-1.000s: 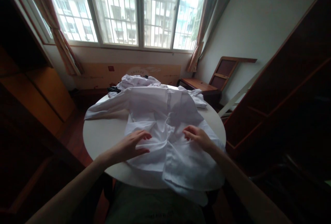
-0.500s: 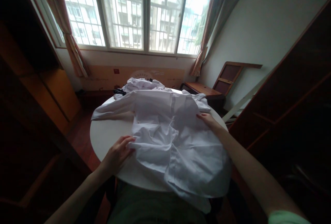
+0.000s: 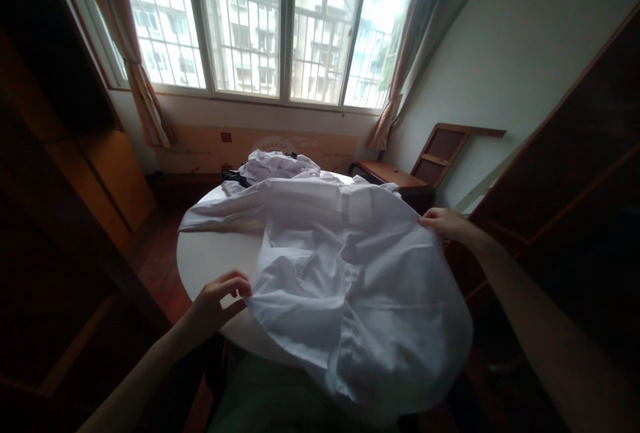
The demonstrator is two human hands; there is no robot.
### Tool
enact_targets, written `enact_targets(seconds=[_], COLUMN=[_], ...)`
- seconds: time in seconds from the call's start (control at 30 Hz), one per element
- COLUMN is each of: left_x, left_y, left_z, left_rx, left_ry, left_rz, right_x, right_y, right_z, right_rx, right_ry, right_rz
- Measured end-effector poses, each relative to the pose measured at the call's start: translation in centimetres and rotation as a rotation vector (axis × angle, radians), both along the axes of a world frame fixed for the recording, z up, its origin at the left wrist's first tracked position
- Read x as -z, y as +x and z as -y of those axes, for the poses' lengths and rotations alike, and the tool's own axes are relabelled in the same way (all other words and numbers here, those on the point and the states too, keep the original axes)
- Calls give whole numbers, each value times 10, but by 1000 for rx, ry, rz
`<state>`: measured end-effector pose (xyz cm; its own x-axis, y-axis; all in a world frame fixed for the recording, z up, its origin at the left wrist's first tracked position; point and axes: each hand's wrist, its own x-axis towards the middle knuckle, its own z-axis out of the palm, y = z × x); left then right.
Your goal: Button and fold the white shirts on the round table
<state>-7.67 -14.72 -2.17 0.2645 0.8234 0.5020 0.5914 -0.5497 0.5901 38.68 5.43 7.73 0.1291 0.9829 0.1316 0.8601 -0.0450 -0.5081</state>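
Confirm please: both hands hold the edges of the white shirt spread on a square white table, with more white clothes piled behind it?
Not quite. In the head view the table is round, not square. The left hand and right hand grip the white shirt; the clothes pile lies behind.

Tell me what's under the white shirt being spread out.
The white shirt lies over a round white table, bare only at its left; the rest is covered. Left hand and right hand pinch its edges.
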Motion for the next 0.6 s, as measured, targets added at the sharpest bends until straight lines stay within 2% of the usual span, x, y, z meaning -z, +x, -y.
enact_targets(seconds=[0.07, 0.13, 0.2, 0.27, 0.33, 0.47, 0.6], left_x=[-5, -5, 0, 8, 18, 28, 28], left_y=[-5, -8, -7, -2, 5, 17, 21], left_z=[5, 9, 12, 12, 11, 7, 6], left_rx=[47, 53, 3, -67, -137, -243, -272], left_ry=[-21, -14, 17, 31, 7, -62, -80], left_rz=[5, 23, 39, 38, 31, 10, -6], right_x=[-9, -19, -29, -38, -42, -38, -19], right_y=[-11, -39, -81, -133, -185, -274, -327], right_z=[-1, -4, -11, -21, -35, -67, -91], right_rx=[55, -24, -186, -286, -404, -573, -660], right_ry=[50, 135, 212, 294, 312, 281, 219], right_rz=[306, 433, 460, 472, 467, 454, 457])
